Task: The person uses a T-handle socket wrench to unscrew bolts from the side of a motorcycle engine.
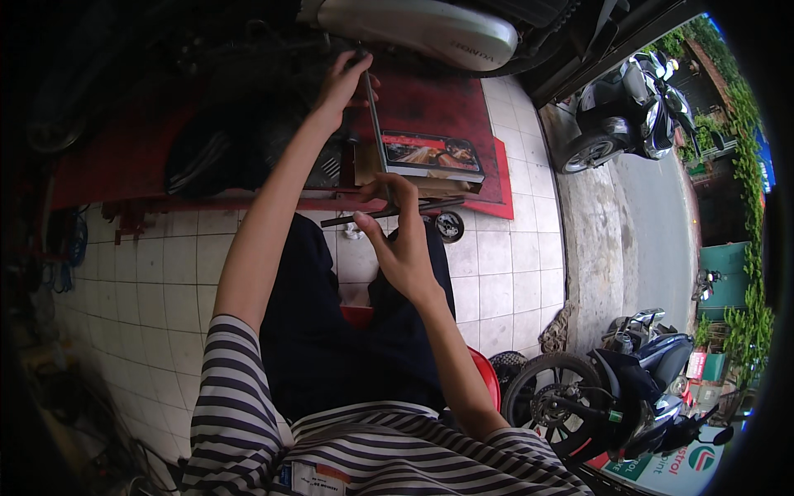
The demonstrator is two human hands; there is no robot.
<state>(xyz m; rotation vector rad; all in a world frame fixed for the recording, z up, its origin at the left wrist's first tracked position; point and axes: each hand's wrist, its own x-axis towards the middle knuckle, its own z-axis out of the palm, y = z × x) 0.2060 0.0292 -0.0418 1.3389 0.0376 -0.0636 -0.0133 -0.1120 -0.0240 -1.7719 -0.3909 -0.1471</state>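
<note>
A long metal T-handle wrench point(375, 116) runs from the motorcycle point(422, 33) back toward my lap. My left hand point(341, 87) is closed around its far end, close under the machine's silver cover. At the near end, my right hand point(404, 244) is on the crossbar, with the thumb against the bar and fingers curled by the shaft. The wrench's tip and whatever it meets are hidden in shadow and behind my left fingers. A flat box with a printed picture point(432, 155) lies just right of the shaft, over brown cardboard.
A red platform point(430, 107) lies under the motorcycle, above a white tiled floor point(496, 273). A small round dark dish point(449, 226) sits near my right knee. Parked motorbikes point(637, 107) stand outside to the right, and another motorbike point(612, 388) stands at the lower right.
</note>
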